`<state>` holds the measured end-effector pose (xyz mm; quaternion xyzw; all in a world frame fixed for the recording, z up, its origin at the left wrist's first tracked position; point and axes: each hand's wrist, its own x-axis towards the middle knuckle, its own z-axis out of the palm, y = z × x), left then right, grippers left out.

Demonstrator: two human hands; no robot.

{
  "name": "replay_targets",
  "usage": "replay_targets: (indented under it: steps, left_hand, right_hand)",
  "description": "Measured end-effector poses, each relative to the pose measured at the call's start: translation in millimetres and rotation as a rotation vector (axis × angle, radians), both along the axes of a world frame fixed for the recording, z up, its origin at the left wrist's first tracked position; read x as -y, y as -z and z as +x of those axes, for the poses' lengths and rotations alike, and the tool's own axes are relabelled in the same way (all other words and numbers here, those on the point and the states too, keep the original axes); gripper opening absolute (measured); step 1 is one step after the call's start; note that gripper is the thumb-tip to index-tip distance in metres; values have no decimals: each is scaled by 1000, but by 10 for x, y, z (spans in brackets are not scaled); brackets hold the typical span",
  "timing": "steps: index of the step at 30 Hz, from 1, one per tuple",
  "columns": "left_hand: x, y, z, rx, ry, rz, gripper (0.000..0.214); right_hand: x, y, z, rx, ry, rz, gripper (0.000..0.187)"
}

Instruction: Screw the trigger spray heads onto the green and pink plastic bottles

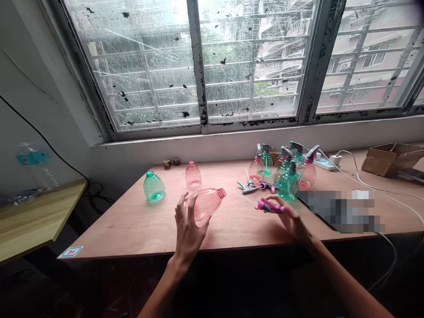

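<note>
A clear pink bottle point(208, 202) without a top is gripped in my left hand point(189, 225), tilted so its open neck points right. In my right hand point(287, 215) is a pink spray nozzle point(270, 206), its thin tube reaching left toward the bottle's neck but apart from it. Beyond my left hand stand an open green bottle point(154, 187) and another open pink bottle point(193, 175). Several loose spray nozzles point(253, 187) lie past my right hand. Behind them is a cluster of pink and green spray bottles point(288, 183) with nozzles fitted.
A dark flat object, partly blurred out point(338, 211), lies on the table at right. Behind it are a white power strip point(326, 162) with cables and a cardboard box point(391, 160). Two small brown objects point(171, 163) sit by the wall. A plastic bottle point(35, 161) stands on a side table.
</note>
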<state>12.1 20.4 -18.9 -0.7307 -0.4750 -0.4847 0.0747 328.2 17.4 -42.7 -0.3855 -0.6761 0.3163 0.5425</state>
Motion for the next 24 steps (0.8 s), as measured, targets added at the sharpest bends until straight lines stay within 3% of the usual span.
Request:
replay_targets:
  steps: [3, 7, 11, 17, 24]
  left_hand:
    - [-2, 41, -15, -52, -5, -4, 81]
    - [-12, 84, -17, -90, 8, -22, 83]
    - [1, 83, 0, -142, 22, -51, 83]
    - [-9, 119, 3, -311, 196, -131, 95]
    - [-57, 118, 9, -335, 319, -209, 88]
  right_hand:
    - [-22, 36, 7, -316, 31, 6, 82]
    - [-14, -17, 35, -480, 71, 5, 79]
    - [-14, -38, 19, -510, 9, -85, 79]
    - [-32, 124, -126, -450, -209, -352, 88]
    - [49, 187, -283, -510, -406, -493, 87]
